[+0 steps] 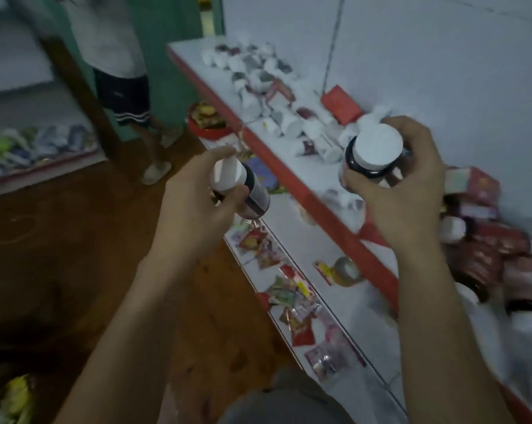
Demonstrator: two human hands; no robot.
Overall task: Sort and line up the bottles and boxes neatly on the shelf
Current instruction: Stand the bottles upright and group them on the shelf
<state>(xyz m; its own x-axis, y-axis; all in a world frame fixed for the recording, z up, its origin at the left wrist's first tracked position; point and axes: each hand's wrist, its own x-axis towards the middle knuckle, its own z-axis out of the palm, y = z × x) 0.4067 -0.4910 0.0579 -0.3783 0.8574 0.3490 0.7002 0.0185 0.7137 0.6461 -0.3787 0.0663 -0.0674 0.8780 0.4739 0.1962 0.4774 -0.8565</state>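
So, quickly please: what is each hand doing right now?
Left hand: grips a small dark bottle, white-capped.
Right hand: grips a wider dark bottle, white-capped.

a pale tiled wall (pixel 442 56) with a dark vertical seam runs behind a long white shelf (pixel 274 163) edged in red, and a lower shelf (pixel 335 240) of the same make juts out beneath it. the floor (pixel 60 240) is glossy reddish-brown, and at the far left a second low shelf (pixel 44 175) sits near a dark slanting post (pixel 75 93). beyond the post is a green door frame (pixel 173 62) with a person (pixel 115 50) in a white top standing beside it, all in dim, bluish light.
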